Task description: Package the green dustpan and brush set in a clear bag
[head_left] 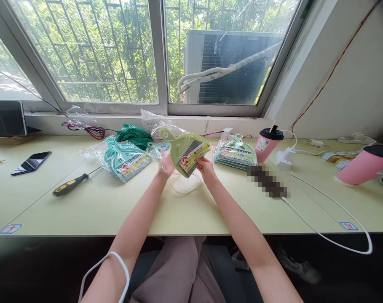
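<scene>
A light green dustpan and brush set (185, 150) in clear plastic wrap is held up above the table, tilted, its handle toward the upper left. My right hand (206, 166) is closed on its lower right edge, thumb in front over the printed label. At its left edge, my left hand (166, 165) is closed on the set, with its fingers partly hidden behind it. A loose beige loop (186, 185) lies on the table below. To the left are teal dustpan sets (126, 160) in plastic; to the right is a stack of pale green ones (236, 152).
On the table (191, 214), a screwdriver (71, 185) and phone (31, 163) lie left. Green plastic (134, 135) sits behind. Two pink cups (264, 146), a white charger (285, 156) and a blurred-out item (269, 181) are right. A white cable (330, 242) hangs over the front edge.
</scene>
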Demonstrator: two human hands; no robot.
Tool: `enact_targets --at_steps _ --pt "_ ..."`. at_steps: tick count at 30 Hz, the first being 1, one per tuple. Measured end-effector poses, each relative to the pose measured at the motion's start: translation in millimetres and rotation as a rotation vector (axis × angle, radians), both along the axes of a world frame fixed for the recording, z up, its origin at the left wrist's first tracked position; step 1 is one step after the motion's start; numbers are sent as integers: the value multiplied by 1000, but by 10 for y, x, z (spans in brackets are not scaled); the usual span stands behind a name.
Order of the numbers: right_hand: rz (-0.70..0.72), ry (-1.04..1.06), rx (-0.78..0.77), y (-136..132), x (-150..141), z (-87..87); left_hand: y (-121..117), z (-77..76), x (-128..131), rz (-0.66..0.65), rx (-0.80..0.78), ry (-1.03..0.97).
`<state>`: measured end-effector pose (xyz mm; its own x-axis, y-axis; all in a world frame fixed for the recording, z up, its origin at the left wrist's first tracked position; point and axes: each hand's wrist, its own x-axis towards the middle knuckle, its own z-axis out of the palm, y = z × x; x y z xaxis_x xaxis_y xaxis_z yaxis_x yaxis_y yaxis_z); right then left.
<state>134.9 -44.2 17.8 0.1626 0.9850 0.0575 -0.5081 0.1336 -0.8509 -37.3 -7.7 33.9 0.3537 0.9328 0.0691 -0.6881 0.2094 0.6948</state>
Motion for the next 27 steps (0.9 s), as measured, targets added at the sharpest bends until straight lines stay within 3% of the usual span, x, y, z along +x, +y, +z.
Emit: enact_targets --at_steps 5,13,19,27 --pt "15 -72 -64 21 -9 -42 -5 44 -102 -89 11 19" --pt "-46 -141 -286 88 18 -101 -47 -73 136 -121 -186 75" --pt "-123 -248 -324 129 78 -49 -59 -49 158 -107 -188 84" --pt "-135 -126 -328 122 59 -146 -22 -100 129 -154 -168 132"
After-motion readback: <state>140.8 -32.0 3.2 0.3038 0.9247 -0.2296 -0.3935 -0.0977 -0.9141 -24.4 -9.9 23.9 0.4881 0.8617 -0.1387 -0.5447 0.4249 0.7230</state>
